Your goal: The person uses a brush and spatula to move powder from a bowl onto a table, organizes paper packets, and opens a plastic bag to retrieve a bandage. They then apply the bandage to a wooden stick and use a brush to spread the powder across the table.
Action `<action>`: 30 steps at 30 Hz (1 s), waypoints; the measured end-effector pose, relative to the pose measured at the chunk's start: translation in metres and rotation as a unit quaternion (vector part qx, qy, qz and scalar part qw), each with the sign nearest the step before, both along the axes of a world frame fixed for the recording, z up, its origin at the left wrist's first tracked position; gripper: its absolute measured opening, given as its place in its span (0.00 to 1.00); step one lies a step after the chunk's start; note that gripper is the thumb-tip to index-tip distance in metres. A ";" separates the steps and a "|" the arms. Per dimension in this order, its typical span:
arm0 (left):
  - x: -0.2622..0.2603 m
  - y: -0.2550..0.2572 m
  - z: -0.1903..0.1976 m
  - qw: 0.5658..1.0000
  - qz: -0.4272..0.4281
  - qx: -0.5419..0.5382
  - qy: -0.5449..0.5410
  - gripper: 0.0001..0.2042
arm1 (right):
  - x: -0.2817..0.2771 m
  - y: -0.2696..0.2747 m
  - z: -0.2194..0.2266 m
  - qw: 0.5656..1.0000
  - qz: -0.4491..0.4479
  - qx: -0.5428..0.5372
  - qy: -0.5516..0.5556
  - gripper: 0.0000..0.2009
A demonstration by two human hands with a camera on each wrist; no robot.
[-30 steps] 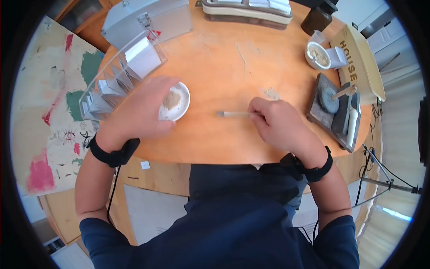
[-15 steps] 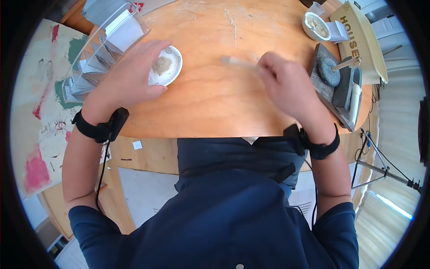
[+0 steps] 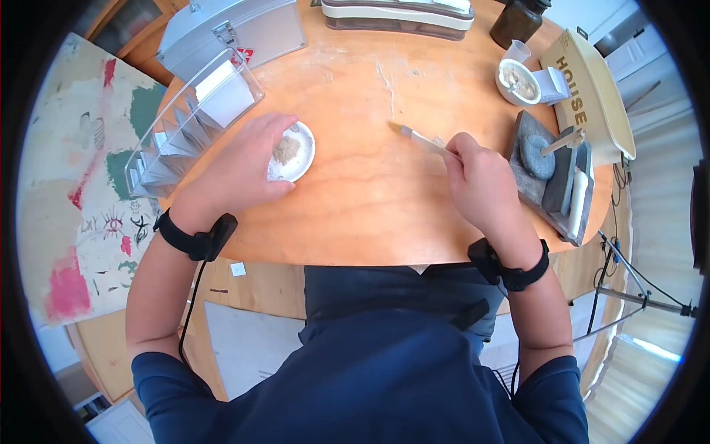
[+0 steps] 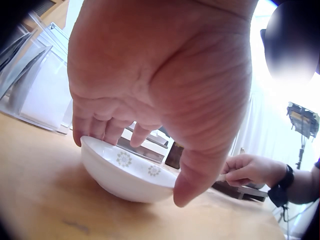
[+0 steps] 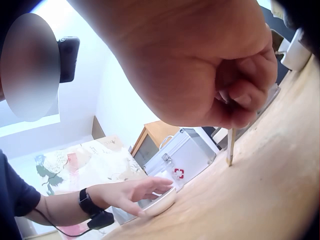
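Note:
My left hand [image 3: 244, 159] spans a small white bowl [image 3: 305, 152], thumb at the near rim and fingertips at the far rim. Grey-beige powder [image 3: 285, 150] lies inside the bowl. In the left wrist view the bowl [image 4: 125, 175] shows a flower pattern on its inner wall and looks tilted. A flat, pale-handled brush [image 3: 425, 140] is pinched in my right hand [image 3: 484, 181], its tan bristles pointing left and away from me. The right wrist view shows the bristle end [image 5: 229, 161] low over the tabletop, near a whitish powder streak [image 3: 386, 85].
A clear rack of paper packets [image 3: 177, 133] and a silver case [image 3: 237, 37] stand left. On the right are a grey stone slab with a round stone [image 3: 538, 157], a white bowl of pale material [image 3: 518, 81], a cream box [image 3: 592, 96] and a dark jar [image 3: 518, 24].
The right hand has moved the brush farther from me, and its bristles now point away and left. The left hand keeps its place at the bowl. The head view tipped down and back up.

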State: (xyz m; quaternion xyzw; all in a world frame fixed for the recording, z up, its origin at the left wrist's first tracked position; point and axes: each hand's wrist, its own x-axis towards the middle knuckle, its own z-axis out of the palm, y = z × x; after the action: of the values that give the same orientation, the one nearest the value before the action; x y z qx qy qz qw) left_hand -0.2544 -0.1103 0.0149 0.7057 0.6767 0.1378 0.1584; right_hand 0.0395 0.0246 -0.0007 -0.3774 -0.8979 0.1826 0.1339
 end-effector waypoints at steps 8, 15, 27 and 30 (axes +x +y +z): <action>0.007 -0.003 0.019 0.997 0.037 0.017 -0.062 0.37 | 0.005 0.001 -0.005 0.998 -0.028 0.054 -0.009 0.04; 0.026 -0.005 0.033 0.995 0.017 0.089 -0.048 0.29 | 0.011 -0.008 0.002 0.996 0.082 -0.038 -0.010 0.03; 0.051 -0.001 0.034 0.989 0.002 0.116 -0.094 0.22 | 0.020 0.000 0.001 0.995 -0.058 0.077 0.018 0.03; 0.055 0.000 0.032 0.989 0.001 0.110 -0.100 0.22 | 0.025 -0.011 0.006 0.995 0.022 0.037 0.089 0.03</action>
State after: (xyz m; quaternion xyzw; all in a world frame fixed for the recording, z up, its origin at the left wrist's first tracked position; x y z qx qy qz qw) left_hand -0.1991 -0.1099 0.0469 0.7010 0.6385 0.2816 0.1470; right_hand 0.0645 0.0133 0.0049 -0.3349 -0.8964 0.1852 0.2236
